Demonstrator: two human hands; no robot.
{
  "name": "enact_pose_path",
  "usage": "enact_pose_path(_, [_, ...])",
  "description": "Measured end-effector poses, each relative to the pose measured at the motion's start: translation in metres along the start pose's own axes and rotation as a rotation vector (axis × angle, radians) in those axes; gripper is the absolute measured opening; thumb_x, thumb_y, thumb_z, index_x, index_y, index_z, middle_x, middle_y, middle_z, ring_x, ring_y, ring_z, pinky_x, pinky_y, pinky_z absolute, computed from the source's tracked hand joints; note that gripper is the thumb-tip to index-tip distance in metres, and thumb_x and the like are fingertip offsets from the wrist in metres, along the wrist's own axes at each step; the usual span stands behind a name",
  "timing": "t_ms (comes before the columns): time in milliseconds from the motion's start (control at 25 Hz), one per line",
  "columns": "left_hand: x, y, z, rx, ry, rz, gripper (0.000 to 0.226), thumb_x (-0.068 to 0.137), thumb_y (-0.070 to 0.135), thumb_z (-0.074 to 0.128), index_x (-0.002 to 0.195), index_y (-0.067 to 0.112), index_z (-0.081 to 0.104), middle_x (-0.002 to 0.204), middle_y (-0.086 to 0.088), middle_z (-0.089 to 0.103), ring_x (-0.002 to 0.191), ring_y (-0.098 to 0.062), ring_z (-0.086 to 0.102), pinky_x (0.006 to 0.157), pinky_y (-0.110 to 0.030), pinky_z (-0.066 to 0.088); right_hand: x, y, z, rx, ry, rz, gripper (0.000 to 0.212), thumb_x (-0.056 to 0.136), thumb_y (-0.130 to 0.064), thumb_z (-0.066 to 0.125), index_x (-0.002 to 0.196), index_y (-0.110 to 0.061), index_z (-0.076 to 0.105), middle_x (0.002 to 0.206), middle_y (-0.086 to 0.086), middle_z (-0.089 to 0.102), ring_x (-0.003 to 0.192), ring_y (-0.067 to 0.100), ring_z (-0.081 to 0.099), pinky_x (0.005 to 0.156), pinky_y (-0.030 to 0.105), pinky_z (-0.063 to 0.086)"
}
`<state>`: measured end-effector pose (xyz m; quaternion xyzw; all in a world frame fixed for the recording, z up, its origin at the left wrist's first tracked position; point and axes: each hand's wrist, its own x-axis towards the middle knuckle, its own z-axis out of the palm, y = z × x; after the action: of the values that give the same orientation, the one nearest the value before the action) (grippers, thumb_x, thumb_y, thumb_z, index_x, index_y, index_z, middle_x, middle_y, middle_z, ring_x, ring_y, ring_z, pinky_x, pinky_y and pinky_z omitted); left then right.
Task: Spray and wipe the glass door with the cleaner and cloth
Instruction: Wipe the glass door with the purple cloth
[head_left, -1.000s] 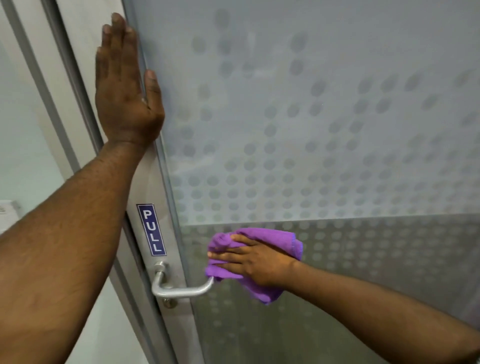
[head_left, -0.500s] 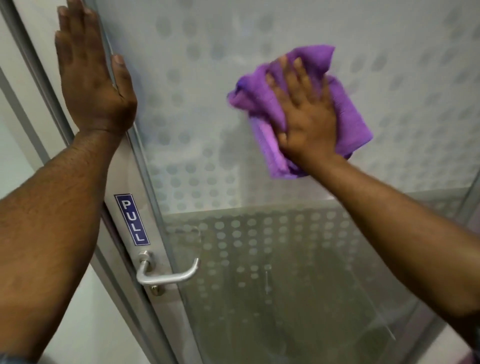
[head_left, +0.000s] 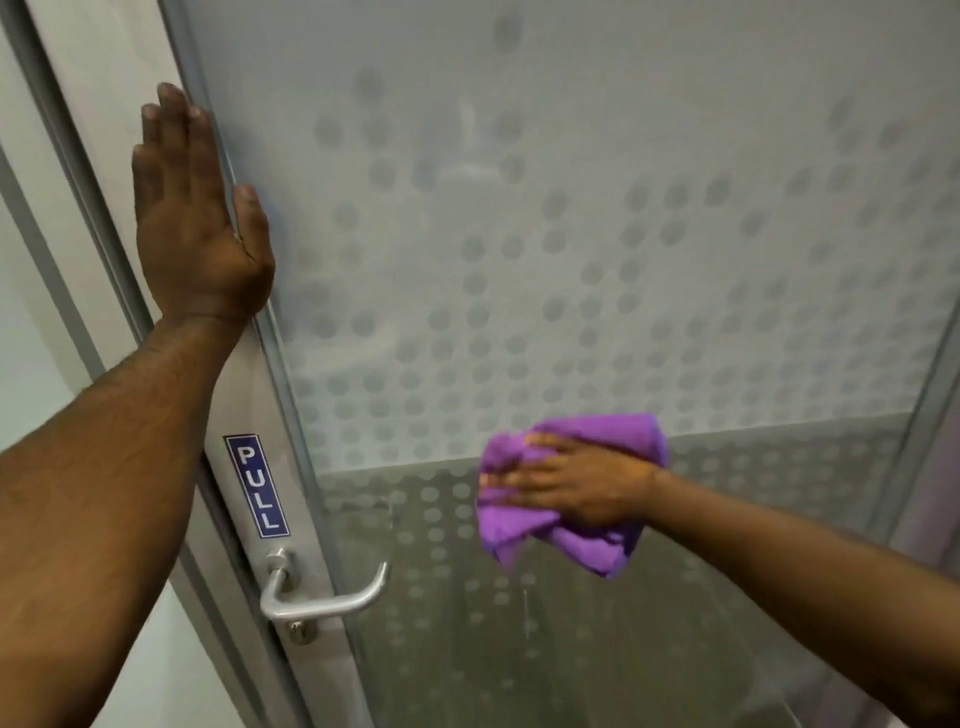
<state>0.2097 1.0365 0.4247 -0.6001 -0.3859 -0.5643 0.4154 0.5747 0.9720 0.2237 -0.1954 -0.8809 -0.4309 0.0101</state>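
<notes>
One blue "PULL" sign (head_left: 256, 485)

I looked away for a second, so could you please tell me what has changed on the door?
The right hand swept the purple cloth up the glass, then back down to the frosted band's lower edge. The left hand stayed flat on the door frame; the handle is untouched.

One head-worn view, close to the glass door (head_left: 597, 260), faces it and tilts slightly upward
</notes>
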Motion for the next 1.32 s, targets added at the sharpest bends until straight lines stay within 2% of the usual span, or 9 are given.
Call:
enact_pose_path(120, [0.0, 0.002, -0.003, 0.031, -0.045, -0.028, 0.06, 0.106, 0.037, 0.026, 0.156, 0.005, 0.015, 0.162, -0.022, 0.015, 0.149, -0.02, 0.002, 0.124, -0.038, 0.005, 0.002, 0.086, -0.054, -0.151, 0.252, 0.516, 0.072, 0.084, -0.033, 0.047, 0.152, -0.027, 0.024, 0.156, -0.001, 0.033, 0.14, 0.021, 0.035, 0.106, 0.048, 0.021])
enact_pose_path(280, [0.001, 0.006, -0.005, 0.036, -0.119, -0.059, 0.063, 0.106, 0.039, 0.025, 0.157, 0.007, 0.009, 0.164, -0.02, 0.007, 0.15, -0.02, -0.004, 0.124, -0.035, -0.001, 0.059, 0.174, -0.134, -0.12, 0.575, 1.274, 0.074, 0.089, -0.068, 0.038, 0.151, -0.029, 0.024, 0.16, 0.002, 0.025, 0.148, 0.028, 0.02, 0.114, 0.056, 0.013])
enact_pose_path(360, [0.001, 0.008, -0.004, 0.004, -0.123, -0.079, 0.061, 0.106, 0.038, 0.023, 0.157, 0.008, 0.007, 0.165, -0.018, 0.006, 0.15, -0.019, -0.005, 0.123, -0.032, -0.004, 0.109, 0.166, -0.143, -0.085, 0.565, 1.235, 0.088, 0.081, -0.081, 0.031, 0.152, -0.029, 0.026, 0.16, 0.006, 0.023, 0.148, 0.031, 0.016, 0.115, 0.057, 0.008])
enact_pose_path(520, [0.0, 0.0, -0.002, -0.086, -0.105, -0.068, 0.058, 0.107, 0.037, 0.021, 0.158, 0.012, 0.009, 0.165, -0.013, 0.009, 0.151, -0.009, -0.004, 0.123, -0.026, -0.003, 0.164, 0.085, -0.105, -0.151, 0.353, 0.655, 0.09, 0.078, -0.08, 0.04, 0.151, -0.029, 0.029, 0.161, 0.01, 0.02, 0.149, 0.033, 0.011, 0.116, 0.059, -0.001])
enact_pose_path(640, [-0.004, 0.002, -0.004, -0.087, -0.114, -0.098, 0.061, 0.106, 0.045, 0.021, 0.158, 0.018, 0.006, 0.166, -0.01, 0.008, 0.149, -0.001, -0.009, 0.122, -0.023, -0.004, 0.153, 0.035, -0.068, -0.185, 0.152, 0.342, 0.079, 0.085, -0.068, 0.04, 0.152, -0.031, 0.022, 0.163, 0.007, 0.012, 0.15, 0.031, 0.004, 0.116, 0.059, -0.003])
enact_pose_path(840, [-0.003, 0.054, 0.001, 0.049, -0.12, -0.027, 0.071, 0.102, 0.051, 0.026, 0.158, 0.014, 0.004, 0.165, -0.015, 0.007, 0.153, -0.021, 0.002, 0.123, -0.034, -0.002, 0.071, 0.04, -0.043, -0.138, 0.063, 0.075, 0.062, 0.09, -0.036, 0.047, 0.15, -0.031, 0.031, 0.161, -0.004, 0.021, 0.149, 0.017, 0.013, 0.12, 0.048, -0.001])
enact_pose_path(960, [0.009, 0.105, 0.015, 0.002, -0.126, 0.067, 0.072, 0.101, 0.048, 0.03, 0.158, 0.012, 0.006, 0.166, -0.014, 0.007, 0.153, -0.024, 0.004, 0.124, -0.038, 0.002, 0.002, 0.077, -0.049, -0.118, 0.144, 0.237, 0.071, 0.084, -0.037, 0.048, 0.151, -0.03, 0.026, 0.16, -0.005, 0.022, 0.148, 0.014, 0.017, 0.12, 0.046, 0.003])
enact_pose_path(1200, [0.034, 0.192, 0.042, -0.052, -0.172, 0.148, 0.072, 0.101, 0.05, 0.027, 0.158, 0.014, 0.001, 0.167, -0.009, 0.003, 0.154, -0.02, 0.001, 0.123, -0.031, -0.004, -0.123, 0.123, -0.052, -0.097, 0.324, 1.052, 0.082, 0.083, -0.04, 0.049, 0.153, -0.039, 0.006, 0.161, -0.01, 0.006, 0.15, 0.013, 0.003, 0.119, 0.042, 0.002])
enact_pose_path(1320, [0.041, 0.229, 0.054, -0.101, -0.189, 0.193, 0.072, 0.101, 0.049, 0.029, 0.158, 0.013, 0.004, 0.167, -0.009, 0.005, 0.154, -0.021, 0.002, 0.123, -0.032, -0.002, -0.179, 0.127, -0.041, 0.04, 0.4, 1.373, 0.072, 0.091, -0.037, 0.041, 0.153, -0.038, 0.005, 0.163, -0.006, 0.003, 0.15, 0.014, -0.004, 0.119, 0.05, 0.005])
